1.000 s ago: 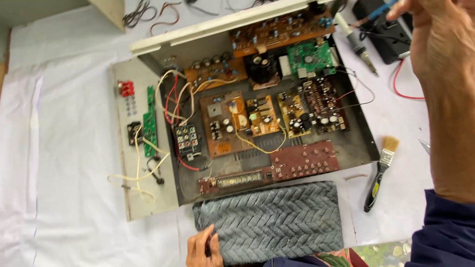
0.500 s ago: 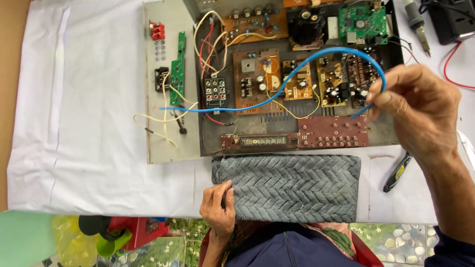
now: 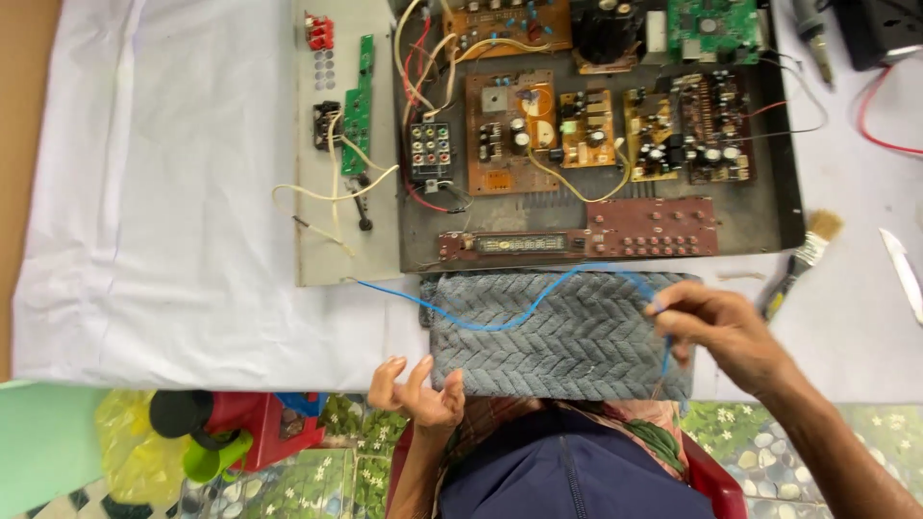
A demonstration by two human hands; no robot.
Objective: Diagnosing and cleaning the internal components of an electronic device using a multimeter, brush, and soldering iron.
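Observation:
My right hand [image 3: 723, 330] pinches a long blue wire [image 3: 500, 320] over a grey ribbed cloth [image 3: 558, 346] at the table's front edge. The wire sags leftward across the cloth, and its free end reaches the grey side panel [image 3: 336, 255]. My left hand [image 3: 418, 389] hovers at the cloth's lower left corner, fingers spread, holding nothing. Beyond the cloth lies an opened electronics chassis [image 3: 596, 125] with several brown and green circuit boards and loose wiring.
A small paintbrush [image 3: 800, 259] lies right of the chassis, and a white blade-like tool [image 3: 902, 272] farther right. A red cable [image 3: 880, 120] and a black box [image 3: 880, 29] sit at the top right. White cloth [image 3: 163, 192] covers the table. Below the edge stand a yellow bag [image 3: 125, 432] and red container [image 3: 260, 423].
My right hand has carried the blue wire down from over the circuit boards to above the grey cloth. My left hand has lifted off the cloth and spread its fingers. The view shifted.

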